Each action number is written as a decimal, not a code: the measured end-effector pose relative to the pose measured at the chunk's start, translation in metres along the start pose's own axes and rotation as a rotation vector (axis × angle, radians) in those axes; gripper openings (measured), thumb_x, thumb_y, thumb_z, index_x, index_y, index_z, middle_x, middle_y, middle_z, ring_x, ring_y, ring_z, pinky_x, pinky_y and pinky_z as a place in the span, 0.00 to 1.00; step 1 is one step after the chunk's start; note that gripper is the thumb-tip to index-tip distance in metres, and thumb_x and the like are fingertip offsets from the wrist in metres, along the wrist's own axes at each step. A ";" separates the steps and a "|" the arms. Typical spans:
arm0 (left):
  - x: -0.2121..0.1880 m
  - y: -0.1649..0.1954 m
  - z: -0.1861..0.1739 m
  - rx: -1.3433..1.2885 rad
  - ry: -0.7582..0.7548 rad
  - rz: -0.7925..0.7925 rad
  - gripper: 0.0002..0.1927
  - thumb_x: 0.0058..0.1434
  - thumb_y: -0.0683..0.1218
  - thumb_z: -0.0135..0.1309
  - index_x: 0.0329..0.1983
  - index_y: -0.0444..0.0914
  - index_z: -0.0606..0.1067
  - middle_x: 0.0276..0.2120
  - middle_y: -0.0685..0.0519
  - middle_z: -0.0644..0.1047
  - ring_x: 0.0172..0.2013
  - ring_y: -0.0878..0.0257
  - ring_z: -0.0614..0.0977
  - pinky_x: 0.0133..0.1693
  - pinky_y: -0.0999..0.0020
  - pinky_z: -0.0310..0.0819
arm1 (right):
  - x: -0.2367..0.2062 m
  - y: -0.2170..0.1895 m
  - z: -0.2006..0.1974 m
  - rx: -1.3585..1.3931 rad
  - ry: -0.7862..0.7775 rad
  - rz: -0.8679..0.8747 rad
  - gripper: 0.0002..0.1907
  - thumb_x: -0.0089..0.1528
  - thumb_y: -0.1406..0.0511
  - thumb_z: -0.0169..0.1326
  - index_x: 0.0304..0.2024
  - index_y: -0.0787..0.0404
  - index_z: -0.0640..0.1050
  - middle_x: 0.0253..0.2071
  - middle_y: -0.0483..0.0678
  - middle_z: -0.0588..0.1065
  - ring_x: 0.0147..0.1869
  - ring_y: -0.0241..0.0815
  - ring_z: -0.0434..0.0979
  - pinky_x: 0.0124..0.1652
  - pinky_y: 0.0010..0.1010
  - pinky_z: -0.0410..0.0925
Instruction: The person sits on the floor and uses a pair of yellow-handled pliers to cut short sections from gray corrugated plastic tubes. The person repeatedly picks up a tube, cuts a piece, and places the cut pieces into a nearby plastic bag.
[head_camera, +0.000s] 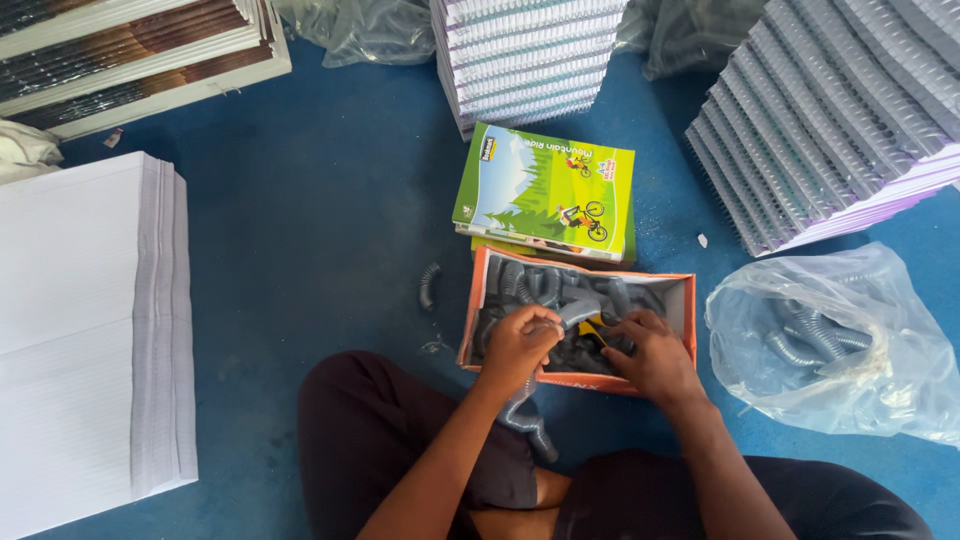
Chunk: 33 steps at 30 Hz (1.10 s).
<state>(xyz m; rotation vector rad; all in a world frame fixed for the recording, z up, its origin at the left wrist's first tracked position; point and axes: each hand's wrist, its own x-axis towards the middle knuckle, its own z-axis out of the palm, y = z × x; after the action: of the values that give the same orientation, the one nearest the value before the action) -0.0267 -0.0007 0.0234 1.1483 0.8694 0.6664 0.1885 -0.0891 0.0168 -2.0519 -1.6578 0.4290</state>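
At frame centre, my left hand (518, 345) pinches a grey spiral coil (578, 312); my right hand (655, 358), fingers curled, grips a yellow-handled tool (594, 331) over the orange box (478, 305).

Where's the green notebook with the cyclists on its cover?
In the head view, the green notebook lies centre frame on the blue floor, just beyond the orange box of grey coils.

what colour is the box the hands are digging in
Orange outside, white inside: the box, seen in the head view.

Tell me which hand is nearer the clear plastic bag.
Right. The right hand is in the orange box, beside the bag; the left hand is farther away.
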 end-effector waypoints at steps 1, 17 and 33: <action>0.000 0.001 0.001 0.002 0.015 0.009 0.09 0.60 0.41 0.57 0.43 0.33 0.77 0.31 0.53 0.80 0.20 0.73 0.75 0.18 0.77 0.69 | 0.000 -0.001 0.001 -0.042 -0.026 0.026 0.18 0.50 0.60 0.68 0.42 0.57 0.83 0.54 0.51 0.75 0.58 0.54 0.75 0.55 0.42 0.69; 0.005 -0.003 0.005 -0.094 0.147 0.030 0.10 0.60 0.42 0.58 0.42 0.33 0.76 0.32 0.52 0.81 0.20 0.72 0.75 0.19 0.77 0.68 | 0.022 -0.009 -0.006 -0.379 -0.284 0.028 0.21 0.52 0.54 0.66 0.45 0.54 0.83 0.49 0.49 0.75 0.57 0.51 0.74 0.58 0.42 0.66; 0.001 0.007 0.007 0.031 0.168 0.023 0.09 0.60 0.43 0.59 0.41 0.33 0.78 0.32 0.52 0.82 0.21 0.72 0.76 0.20 0.77 0.70 | 0.003 -0.002 -0.005 -0.137 -0.059 -0.151 0.20 0.48 0.56 0.65 0.41 0.57 0.85 0.54 0.47 0.76 0.60 0.51 0.74 0.58 0.42 0.67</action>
<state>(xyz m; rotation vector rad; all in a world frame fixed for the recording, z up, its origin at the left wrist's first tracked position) -0.0206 -0.0016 0.0309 1.1434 1.0124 0.7786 0.1900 -0.0861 0.0220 -2.0086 -1.9097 0.3361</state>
